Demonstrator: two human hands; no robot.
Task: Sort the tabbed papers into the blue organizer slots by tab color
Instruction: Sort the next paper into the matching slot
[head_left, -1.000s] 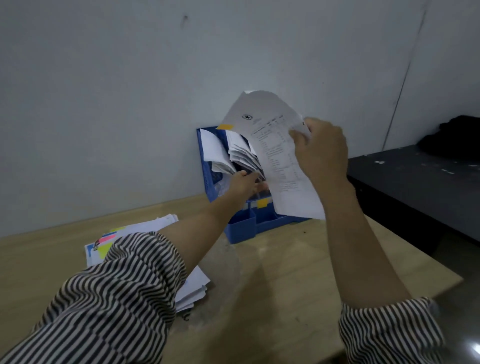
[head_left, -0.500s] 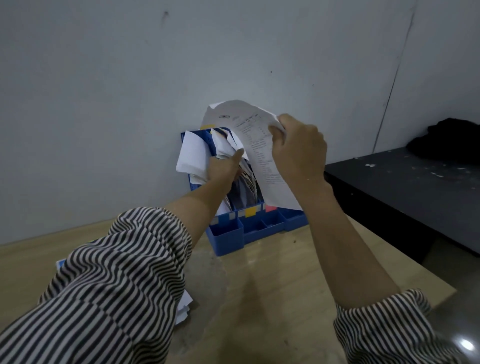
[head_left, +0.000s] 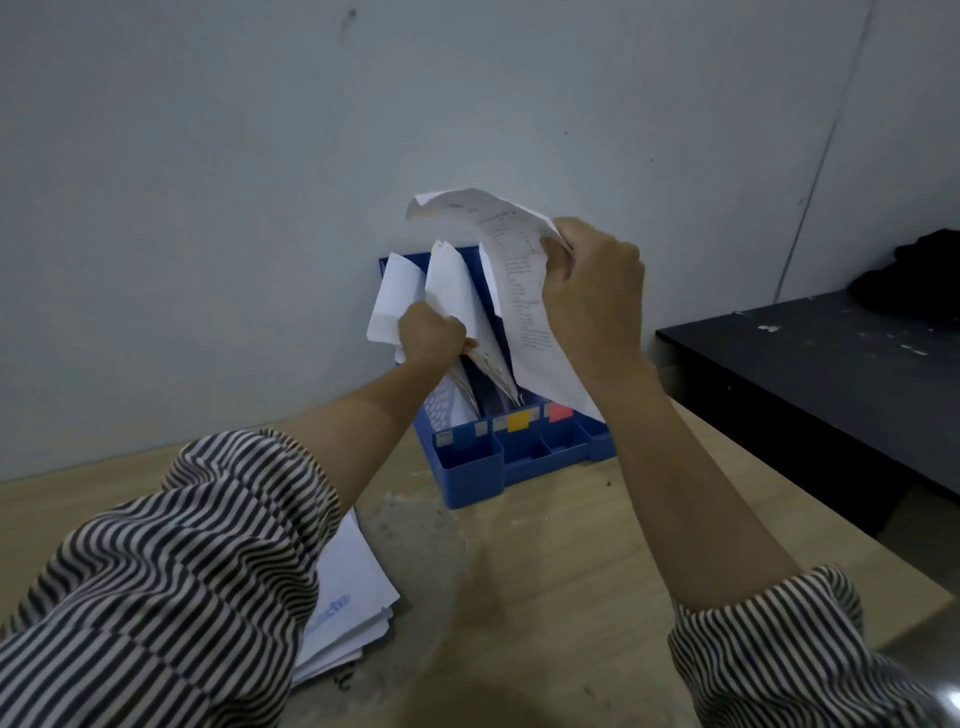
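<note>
Head view: a pale wooden bench (head_left: 545, 597) stands against a grey wall (head_left: 208, 208), with a dark table (head_left: 831, 374) to the right. The blue organizer (head_left: 519, 452) sits at the wall, its slots holding upright papers (head_left: 447, 291); yellow and pink labels mark its front. The left hand (head_left: 431, 338) clenches those filed papers. The right hand (head_left: 592, 291) grasps a printed sheet (head_left: 519, 291) curling above the organizer. A loose paper stack (head_left: 348, 608) lies near the left sleeve.

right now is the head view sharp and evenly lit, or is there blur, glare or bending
Head view: dim, flat light. The printed sheet in the right hand is too soft to read. A glare spot sits at the bottom right corner, and the wide lens bends the wall seam. The left hand shows fairly clearly.
</note>
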